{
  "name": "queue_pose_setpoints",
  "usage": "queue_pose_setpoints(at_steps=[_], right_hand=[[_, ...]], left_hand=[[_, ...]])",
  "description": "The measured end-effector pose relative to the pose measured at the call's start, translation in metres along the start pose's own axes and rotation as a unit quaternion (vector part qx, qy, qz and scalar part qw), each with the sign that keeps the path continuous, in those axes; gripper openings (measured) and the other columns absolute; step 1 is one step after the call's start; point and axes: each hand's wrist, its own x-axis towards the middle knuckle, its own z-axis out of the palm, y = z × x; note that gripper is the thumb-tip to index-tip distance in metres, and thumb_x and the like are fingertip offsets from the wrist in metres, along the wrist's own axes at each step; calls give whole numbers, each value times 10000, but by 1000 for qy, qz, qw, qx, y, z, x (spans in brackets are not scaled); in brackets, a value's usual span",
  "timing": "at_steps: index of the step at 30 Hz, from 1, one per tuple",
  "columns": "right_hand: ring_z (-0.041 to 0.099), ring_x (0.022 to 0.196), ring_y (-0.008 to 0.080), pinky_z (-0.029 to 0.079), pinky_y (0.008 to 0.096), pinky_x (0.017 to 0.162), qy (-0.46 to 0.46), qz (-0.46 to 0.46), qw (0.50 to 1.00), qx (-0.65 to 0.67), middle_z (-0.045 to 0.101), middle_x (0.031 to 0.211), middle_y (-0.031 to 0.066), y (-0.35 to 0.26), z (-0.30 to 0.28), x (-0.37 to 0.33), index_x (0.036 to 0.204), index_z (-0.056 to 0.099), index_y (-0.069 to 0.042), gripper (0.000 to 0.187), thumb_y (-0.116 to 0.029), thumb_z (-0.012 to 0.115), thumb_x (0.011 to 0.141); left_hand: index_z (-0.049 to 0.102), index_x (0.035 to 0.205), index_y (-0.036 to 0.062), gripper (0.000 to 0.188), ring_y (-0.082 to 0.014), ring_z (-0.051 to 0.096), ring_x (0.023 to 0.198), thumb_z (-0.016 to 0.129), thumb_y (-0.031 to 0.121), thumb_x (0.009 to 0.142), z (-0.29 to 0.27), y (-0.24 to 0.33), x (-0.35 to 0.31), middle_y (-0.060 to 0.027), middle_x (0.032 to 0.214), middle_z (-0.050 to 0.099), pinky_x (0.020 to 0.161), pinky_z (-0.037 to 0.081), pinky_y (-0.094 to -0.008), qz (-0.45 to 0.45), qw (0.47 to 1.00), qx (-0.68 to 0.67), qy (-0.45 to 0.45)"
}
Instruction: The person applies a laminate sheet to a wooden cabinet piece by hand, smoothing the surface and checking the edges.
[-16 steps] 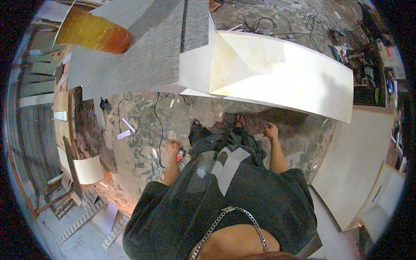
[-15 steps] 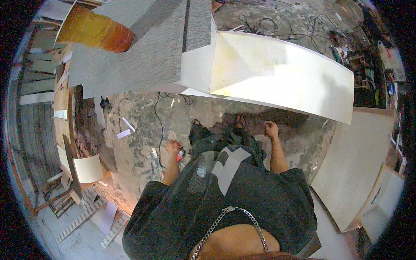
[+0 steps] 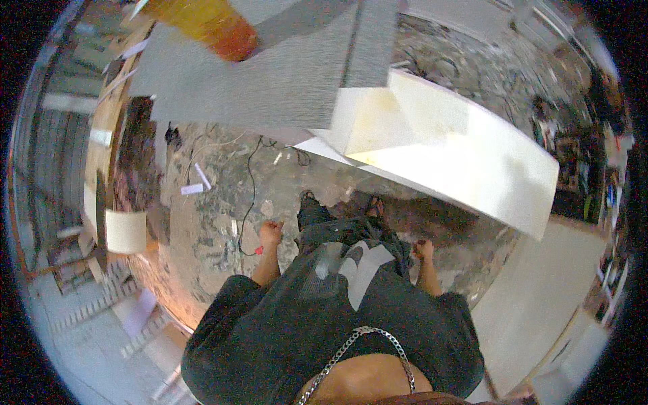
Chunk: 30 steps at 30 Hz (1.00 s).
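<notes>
My left hand (image 3: 271, 233) hangs at my left side over the floor, its fingers curled in and nothing visible in them. Beside its wrist, a small red piece (image 3: 259, 250) shows at the end of a black cable (image 3: 253, 189). On the other side, my right hand (image 3: 423, 250) hangs low by my right leg, fingers bent inward and a little blurred, also with nothing visible in it. Neither hand touches the large grey textured panel (image 3: 236, 88) ahead or the white open box-like panel piece (image 3: 466, 148) at the front right.
An orange-yellow tapered object (image 3: 223, 30) sits on the grey panel. Pale boards (image 3: 540, 290) lie at my right. Offcut strips (image 3: 192, 189) and cables are scattered on the stained floor (image 3: 202, 236). A curved cream sheet (image 3: 126, 232) stands at the left.
The view has turned, shifting the white piece right and down. My right hand has come down closer to my leg; my left hand still hangs at my side.
</notes>
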Motion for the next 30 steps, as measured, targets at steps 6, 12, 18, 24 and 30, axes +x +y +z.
queue_pose_setpoints(at_steps=[6,12,18,24,30], right_hand=[[633,733,299,512,395,687,-51,-101,993,-19,672,850,169,-36,4,-10,916,683,-7,263,-242,587,846],[490,569,273,413,412,574,-38,-166,977,-129,541,655,133,-28,-1,29,729,593,-18,359,-333,545,895],[348,405,247,314,429,462,15,-298,941,-163,409,460,96,-29,-8,103,542,503,-29,563,-424,502,943],[305,391,244,249,437,420,51,-185,959,-207,320,420,74,-73,-28,84,482,416,-43,617,-445,544,931],[375,414,241,347,398,461,-50,-202,952,-224,440,461,72,-58,0,83,569,536,-32,539,-441,571,918]], left_hand=[[713,768,70,182,-333,666,758,714,247,724,-4,-32,22,-153,772,681,684,523,-415,8,997,70,41],[716,772,95,163,-349,649,745,668,250,760,-16,10,6,-134,788,682,683,523,-414,1,993,115,35],[694,806,84,238,-385,631,753,631,312,798,-13,-9,-4,-166,828,665,681,507,-474,-3,993,96,63],[678,821,36,305,-407,634,827,546,310,843,-7,-9,-38,-229,835,652,717,497,-521,-126,988,86,22],[690,833,45,295,-414,641,796,555,307,818,-17,-52,-44,-214,814,659,708,510,-492,-121,984,107,72]])
